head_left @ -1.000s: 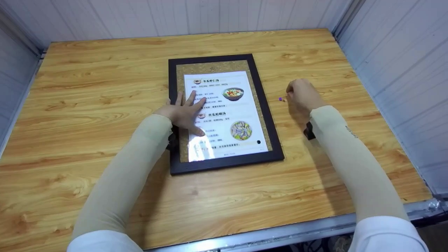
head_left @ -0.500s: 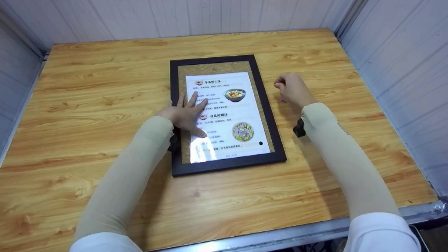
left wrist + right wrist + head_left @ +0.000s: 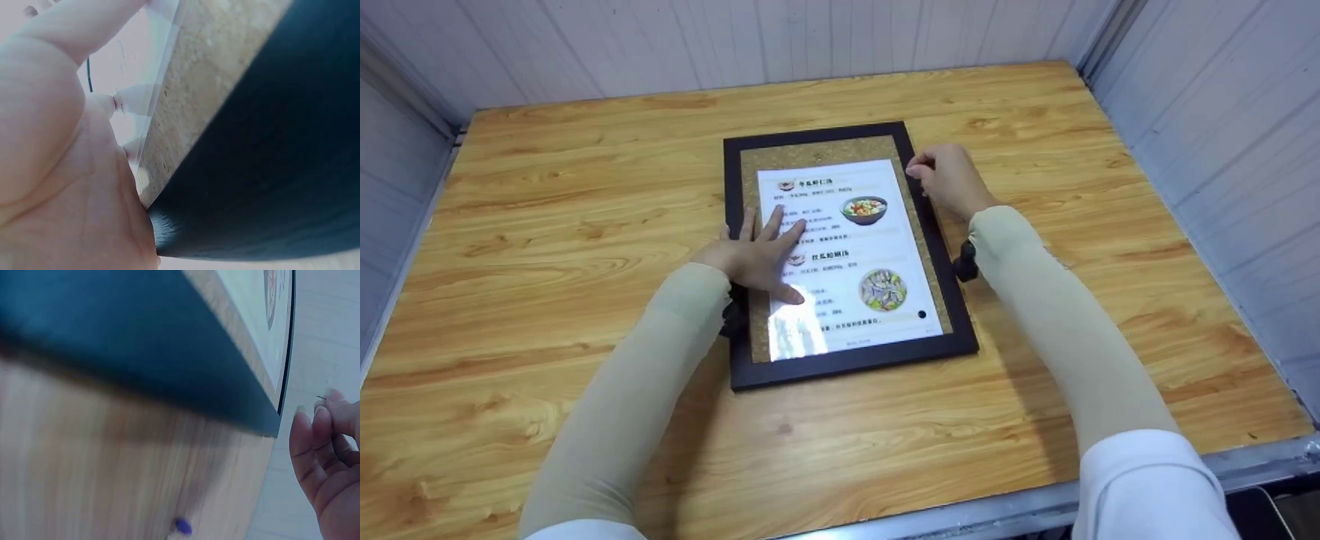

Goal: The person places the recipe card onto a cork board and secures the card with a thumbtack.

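A framed cork board (image 3: 810,151) lies on the table with a glossy recipe sheet (image 3: 840,247) on it. My left hand (image 3: 757,262) rests with spread fingers on the sheet's left part and crosses the frame's left bar. My right hand (image 3: 949,176) is over the frame's upper right side and pinches a push pin; in the right wrist view only its thin metal point (image 3: 320,397) shows between thumb and fingers. The pin's head is hidden by the fingers. A round black pin head (image 3: 922,314) sits at the sheet's lower right corner.
On the table beside the frame lies a purple pin (image 3: 183,526), seen in the right wrist view and hidden in the head view. Pale panels (image 3: 810,45) wall the wooden table (image 3: 562,187) at the back and sides.
My right hand has moved left from beside the purple pin on the table to above the frame's right edge. The left hand stays where it was on the sheet.
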Motion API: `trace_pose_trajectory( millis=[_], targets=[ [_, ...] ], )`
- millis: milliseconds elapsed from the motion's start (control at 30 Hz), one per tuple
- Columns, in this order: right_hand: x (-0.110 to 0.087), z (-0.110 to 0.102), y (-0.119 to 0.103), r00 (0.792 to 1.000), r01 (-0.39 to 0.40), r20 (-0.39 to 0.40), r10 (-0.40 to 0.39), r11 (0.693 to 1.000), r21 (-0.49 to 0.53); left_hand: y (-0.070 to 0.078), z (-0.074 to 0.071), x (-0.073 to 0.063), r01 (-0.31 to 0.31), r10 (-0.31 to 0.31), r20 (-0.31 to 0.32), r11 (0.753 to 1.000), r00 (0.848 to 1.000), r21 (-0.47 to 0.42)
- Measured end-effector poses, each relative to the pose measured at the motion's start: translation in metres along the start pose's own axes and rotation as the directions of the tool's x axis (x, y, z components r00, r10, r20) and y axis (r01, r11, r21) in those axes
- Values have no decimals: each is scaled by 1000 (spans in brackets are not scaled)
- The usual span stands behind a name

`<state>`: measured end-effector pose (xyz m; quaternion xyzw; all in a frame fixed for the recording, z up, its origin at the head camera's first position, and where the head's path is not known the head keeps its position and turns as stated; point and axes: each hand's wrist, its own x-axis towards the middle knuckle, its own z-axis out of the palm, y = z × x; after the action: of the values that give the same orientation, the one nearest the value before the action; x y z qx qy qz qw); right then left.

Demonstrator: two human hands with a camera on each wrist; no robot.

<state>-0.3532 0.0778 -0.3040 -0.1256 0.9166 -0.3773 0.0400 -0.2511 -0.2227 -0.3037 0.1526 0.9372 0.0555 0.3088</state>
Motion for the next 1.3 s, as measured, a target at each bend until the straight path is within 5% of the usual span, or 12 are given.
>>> trace_pose_trajectory(
  millis=[267, 700, 1300],
  targets=[
    [17, 14, -6, 998, 60, -38, -59, 998, 28, 2, 0, -3, -9, 9, 1, 1000, 1000, -15],
    [38, 34, -7, 1000, 5, -17, -5, 1000, -12, -1, 5, -6, -9, 8, -8, 999, 1000, -39],
    [48, 37, -9, 996, -90, 19, 92, 994, -66, -2, 2, -2, -18, 17, -11, 997, 1000, -76]
  ],
)
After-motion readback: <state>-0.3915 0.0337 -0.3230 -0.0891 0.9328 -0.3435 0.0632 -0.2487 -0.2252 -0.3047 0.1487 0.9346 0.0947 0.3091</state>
